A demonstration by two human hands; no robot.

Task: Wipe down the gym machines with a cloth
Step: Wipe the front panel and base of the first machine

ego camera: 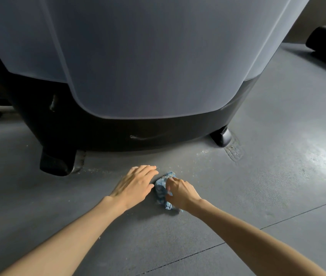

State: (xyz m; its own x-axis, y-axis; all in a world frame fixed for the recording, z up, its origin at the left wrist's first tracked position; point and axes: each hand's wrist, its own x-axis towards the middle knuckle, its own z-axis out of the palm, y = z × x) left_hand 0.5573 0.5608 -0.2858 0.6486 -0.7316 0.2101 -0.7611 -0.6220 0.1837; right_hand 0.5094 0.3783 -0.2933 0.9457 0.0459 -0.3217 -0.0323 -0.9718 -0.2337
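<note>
Gathering cloth (161,188) off floor (247,196) w/ right hand (182,193), fingers clamped on it; left hand (136,186) flat beside, fingers straight, together. Nxt, prob: lift cloth to machine base (118,132) just ahead.

The grey rubber floor (277,186) is laid in large tiles with thin seams, with pale grit (204,152) scattered across it. The machine (158,56) stands on it on black feet (55,164) — a crumpled blue cloth (160,188) rests just in front.
</note>
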